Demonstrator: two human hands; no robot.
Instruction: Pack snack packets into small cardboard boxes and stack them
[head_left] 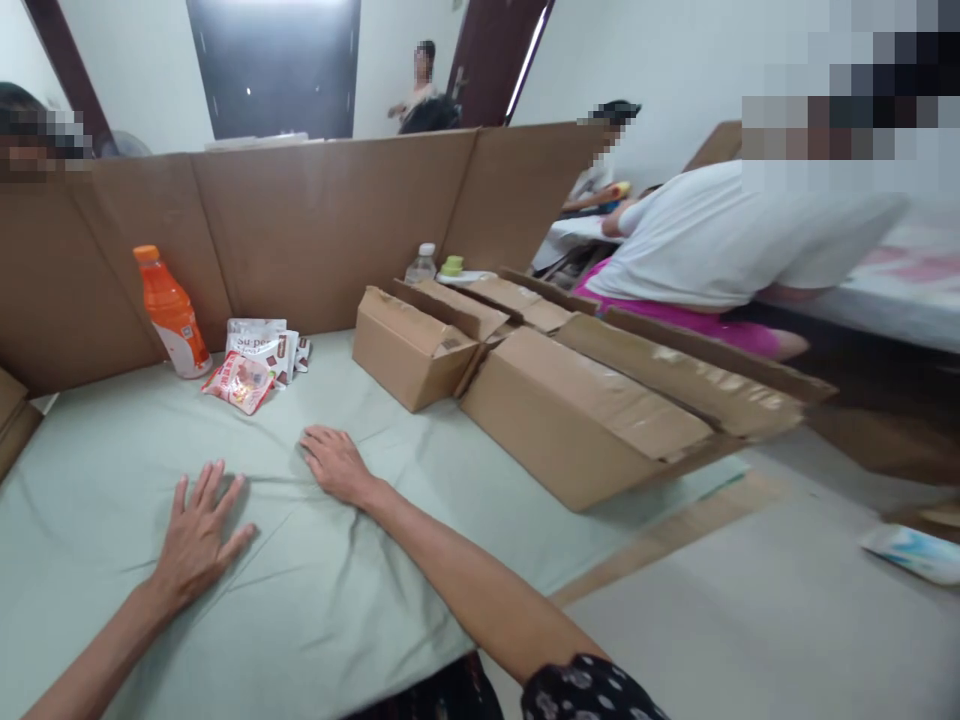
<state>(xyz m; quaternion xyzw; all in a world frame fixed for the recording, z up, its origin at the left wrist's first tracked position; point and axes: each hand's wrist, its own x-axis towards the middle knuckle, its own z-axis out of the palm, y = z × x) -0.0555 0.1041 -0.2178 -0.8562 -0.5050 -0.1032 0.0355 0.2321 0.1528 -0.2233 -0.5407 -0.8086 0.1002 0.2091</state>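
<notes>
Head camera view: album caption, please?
Left hand and right hand on pale green cloth, snack packets and orange bottle beyond.

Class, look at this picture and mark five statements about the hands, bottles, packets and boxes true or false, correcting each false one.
1. The left hand lies palm down on the green cloth. True.
2. The right hand is gripping the orange bottle. False: the right hand rests on the cloth, apart from the orange bottle.
3. In the picture, the orange bottle is to the left of the red packet. True.
4. The red packet is inside a cardboard box. False: it lies in the open, in front of the white packets.
5. The clear bottle has a white cap. True.
</notes>
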